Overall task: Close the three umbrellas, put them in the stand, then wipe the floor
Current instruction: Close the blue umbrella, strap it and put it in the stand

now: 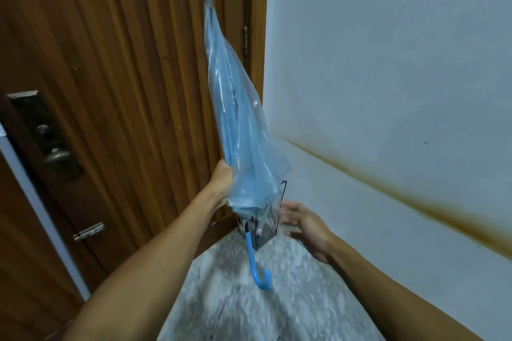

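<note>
A folded umbrella [241,124] of clear light-blue plastic points tip-up, its blue hooked handle hanging low over the floor. My left hand [221,180] grips it around the lower part of the canopy. My right hand [304,225] is open just right of the canopy's bottom edge, fingers spread, holding nothing. Behind the umbrella's lower end, in the corner, stands a dark wire umbrella stand [270,227], mostly hidden by the canopy. No other umbrella is in view.
A brown ribbed wooden door [116,91] with a metal lock and knob [55,155] fills the left. A white wall [388,77] with a rusty stain line runs along the right. Speckled grey marble floor [249,307] lies below.
</note>
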